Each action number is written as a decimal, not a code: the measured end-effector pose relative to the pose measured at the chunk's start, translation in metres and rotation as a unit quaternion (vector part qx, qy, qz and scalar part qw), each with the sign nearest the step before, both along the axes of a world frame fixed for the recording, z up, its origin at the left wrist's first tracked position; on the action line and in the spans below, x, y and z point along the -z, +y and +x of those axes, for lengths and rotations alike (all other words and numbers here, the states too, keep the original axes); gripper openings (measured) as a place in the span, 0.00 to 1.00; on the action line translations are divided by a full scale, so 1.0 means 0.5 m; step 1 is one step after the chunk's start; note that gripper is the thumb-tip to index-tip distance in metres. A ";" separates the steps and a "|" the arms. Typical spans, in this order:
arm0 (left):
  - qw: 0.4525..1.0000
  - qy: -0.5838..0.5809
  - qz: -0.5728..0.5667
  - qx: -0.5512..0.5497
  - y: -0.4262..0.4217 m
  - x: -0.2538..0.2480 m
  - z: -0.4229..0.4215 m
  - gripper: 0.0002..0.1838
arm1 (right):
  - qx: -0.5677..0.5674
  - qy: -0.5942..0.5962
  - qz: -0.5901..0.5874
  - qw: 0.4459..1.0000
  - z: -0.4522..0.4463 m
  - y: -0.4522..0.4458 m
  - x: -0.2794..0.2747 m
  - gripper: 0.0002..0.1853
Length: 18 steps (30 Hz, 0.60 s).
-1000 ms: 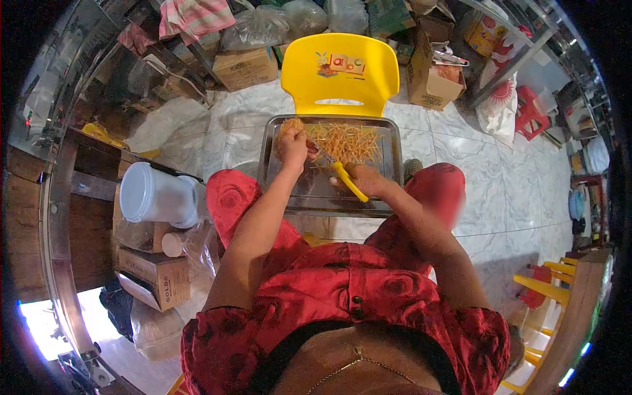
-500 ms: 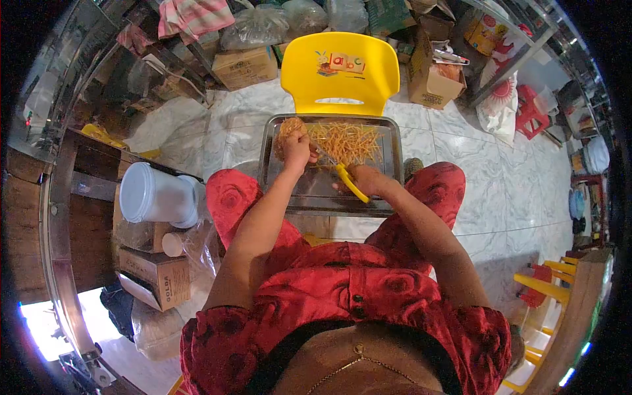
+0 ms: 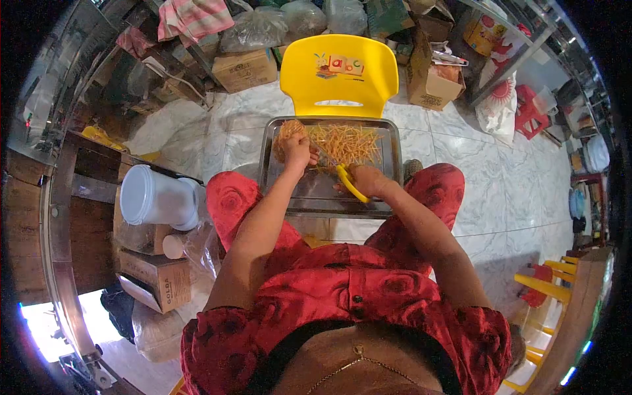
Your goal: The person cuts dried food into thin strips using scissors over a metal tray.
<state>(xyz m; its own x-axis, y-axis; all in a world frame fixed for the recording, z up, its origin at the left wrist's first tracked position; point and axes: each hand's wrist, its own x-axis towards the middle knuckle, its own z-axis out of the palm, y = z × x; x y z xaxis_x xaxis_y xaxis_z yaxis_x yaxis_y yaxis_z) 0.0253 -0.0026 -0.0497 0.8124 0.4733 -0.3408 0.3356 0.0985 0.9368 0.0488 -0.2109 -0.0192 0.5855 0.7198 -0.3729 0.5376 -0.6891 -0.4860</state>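
Note:
My left hand [image 3: 299, 151] is closed on a bunch of thin orange-brown strips [image 3: 285, 133], at the left end of a metal tray [image 3: 296, 194]. In my right hand [image 3: 368, 180] are scissors with yellow handles [image 3: 353, 185]. Their blades point up and left, towards the fingers of my left hand, and are hard to make out. A loose heap of short orange strips [image 3: 352, 141] lies on the tray, just beyond both hands. My fingers partly hide the held bunch.
The tray rests before a yellow chair back [image 3: 339, 79], between my knees. White buckets [image 3: 148, 194] and a cardboard box [image 3: 158, 280] stand at left. More boxes [image 3: 245, 68] and plastic bags [image 3: 253, 29] line the back. Yellow stools [image 3: 546, 283] are at right.
The view has shifted very slightly. Both hands stay in nearly the same place, with the scissors and the bunch of strips still held.

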 end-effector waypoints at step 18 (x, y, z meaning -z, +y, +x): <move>0.985 -0.152 -0.080 -0.030 0.015 -0.092 -0.006 0.09 | 0.174 0.368 0.319 0.856 -0.018 0.009 -0.065 0.21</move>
